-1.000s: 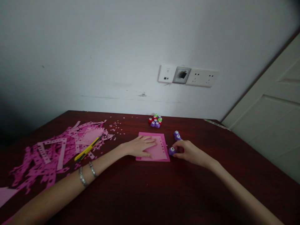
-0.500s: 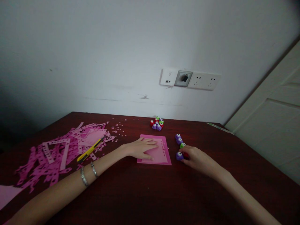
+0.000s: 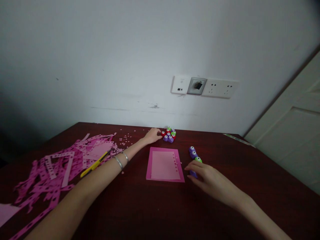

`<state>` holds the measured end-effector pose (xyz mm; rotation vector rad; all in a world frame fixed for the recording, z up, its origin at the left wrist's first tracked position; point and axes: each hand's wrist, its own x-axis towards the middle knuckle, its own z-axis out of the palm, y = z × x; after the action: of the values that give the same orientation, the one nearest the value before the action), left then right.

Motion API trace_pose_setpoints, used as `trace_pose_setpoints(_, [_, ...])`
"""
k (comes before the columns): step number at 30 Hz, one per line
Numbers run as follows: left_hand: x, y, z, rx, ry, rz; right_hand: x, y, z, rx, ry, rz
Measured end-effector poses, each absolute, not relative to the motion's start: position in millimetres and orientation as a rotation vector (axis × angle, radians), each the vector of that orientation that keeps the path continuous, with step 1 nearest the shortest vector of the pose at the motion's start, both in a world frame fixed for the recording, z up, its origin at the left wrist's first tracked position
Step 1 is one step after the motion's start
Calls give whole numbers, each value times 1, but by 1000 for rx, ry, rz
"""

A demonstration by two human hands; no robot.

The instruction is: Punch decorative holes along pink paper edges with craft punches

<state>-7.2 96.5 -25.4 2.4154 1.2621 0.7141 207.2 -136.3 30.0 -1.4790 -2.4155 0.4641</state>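
Left hand (image 3: pixel 153 136) among the punches, right hand (image 3: pixel 212 180) beside pink paper

On a dark red table (image 3: pixel 150 210), the left hand reaches to the back, fingers curled at a red punch (image 3: pixel 163 134) on the left edge of a small cluster of punches (image 3: pixel 170 139); whether it grips is unclear. The right hand, fingers parted and loosely bent, partly covers a purple punch (image 3: pixel 193 174), near more punches in a short row (image 3: pixel 193 154). Between the hands, a pale pink sheet (image 3: pixel 163 165) with holes along its right edge lies on a darker pink sheet (image 3: pixel 149 168). Left: a yellow knife (image 3: pixel 95 164) and pink scraps (image 3: pixel 75 160).
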Motion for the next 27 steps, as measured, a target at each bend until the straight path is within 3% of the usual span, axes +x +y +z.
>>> trace_pose_setpoints(15, [-1, 119, -28, 2282, 1220, 661, 216, -134, 24, -1475, -2373, 466])
trace_pose_setpoints(22, [-23, 102, 15, 2394, 1177, 860, 218, -134, 30, -1496, -2358, 414])
trace_pose_setpoints(27, [-38, 49, 61, 2478, 1004, 875, 219, -134, 35, -1454, -2322, 401])
